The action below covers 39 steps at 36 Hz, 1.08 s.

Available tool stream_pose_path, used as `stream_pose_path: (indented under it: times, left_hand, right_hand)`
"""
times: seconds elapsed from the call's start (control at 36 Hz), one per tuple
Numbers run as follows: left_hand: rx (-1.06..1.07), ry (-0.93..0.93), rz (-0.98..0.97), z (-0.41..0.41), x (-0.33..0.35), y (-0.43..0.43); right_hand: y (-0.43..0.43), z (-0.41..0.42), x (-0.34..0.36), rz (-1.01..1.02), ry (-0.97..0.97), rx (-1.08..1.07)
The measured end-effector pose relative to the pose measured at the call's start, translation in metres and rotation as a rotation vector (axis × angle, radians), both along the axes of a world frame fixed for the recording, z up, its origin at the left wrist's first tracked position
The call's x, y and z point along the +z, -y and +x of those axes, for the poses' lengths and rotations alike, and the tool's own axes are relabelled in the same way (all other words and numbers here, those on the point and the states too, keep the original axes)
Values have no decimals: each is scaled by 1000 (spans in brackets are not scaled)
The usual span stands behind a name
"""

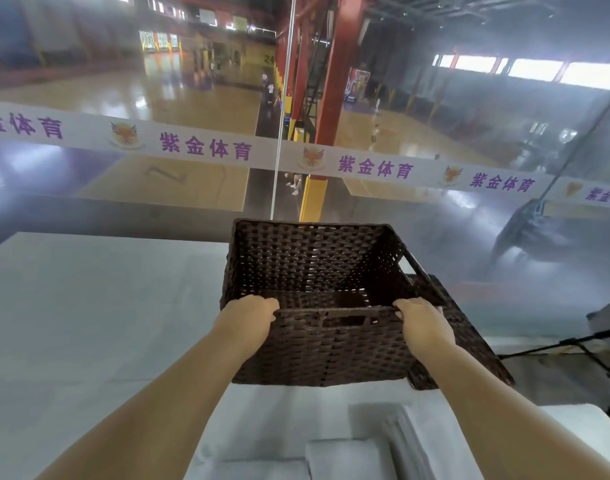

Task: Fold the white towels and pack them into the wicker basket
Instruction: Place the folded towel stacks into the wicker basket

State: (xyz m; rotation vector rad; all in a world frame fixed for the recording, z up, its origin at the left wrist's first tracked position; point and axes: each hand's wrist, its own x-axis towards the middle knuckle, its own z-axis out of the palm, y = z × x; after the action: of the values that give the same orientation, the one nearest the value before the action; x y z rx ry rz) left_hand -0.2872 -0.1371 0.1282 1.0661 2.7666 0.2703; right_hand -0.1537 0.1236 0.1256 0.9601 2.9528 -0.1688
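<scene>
Both hands, left [253, 311] and right [423, 322], grip the near rim of the dark-brown rectangular wicker basket [331, 355] at the white-covered bench's [89, 306] right side. You are probably positioning it for packing. The folded white towels [348, 459] lie at the near edge.

Long white table [570, 415], covered almost wholly by a smooth pale grey-white cloth [89, 306], bare white top showing only at the near right corner. On the cloth at the near right, a stack of folded white towels [417, 441], edges layered. Just left of it, a single folded white towel [345, 459]. Left again, another flat white piece [262, 471], cut off by the frame. Over the far right part, a dark brown rectangular wicker basket [314, 348], tilted. Cannot tell whether resting on the cloth or lifted clear.
</scene>
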Motion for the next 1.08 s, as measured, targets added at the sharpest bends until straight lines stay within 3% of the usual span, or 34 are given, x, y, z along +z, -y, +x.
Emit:
stream_pose_path:
  times: [0.22, 0.56, 1.08]
  left_hand:
    - [113, -30, 75, -1, -9, 60]
    - [412, -184, 175, 21, -7, 219]
    - [775, -339, 315, 87, -21, 461]
  right_hand:
    - [50, -15, -3, 13, -81, 90]
    - [214, -58, 4, -135, -47, 241]
    - [456, -56, 8, 75, -15, 675]
